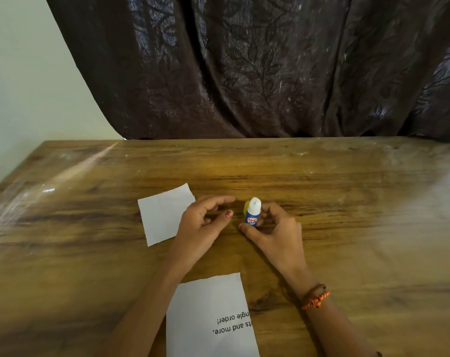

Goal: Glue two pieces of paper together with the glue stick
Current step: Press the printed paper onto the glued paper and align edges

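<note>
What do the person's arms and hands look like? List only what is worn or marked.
Both forearms are bare, no sleeves in view. The right wrist wears an orange thread band with a darker band beside it. The left hand has reddish polish on its thumbnail. No rings or watch show.

A glossy wooden table (347, 202) stands before a dark leaf-patterned curtain (244, 73) and a pale wall (18, 86).
</note>
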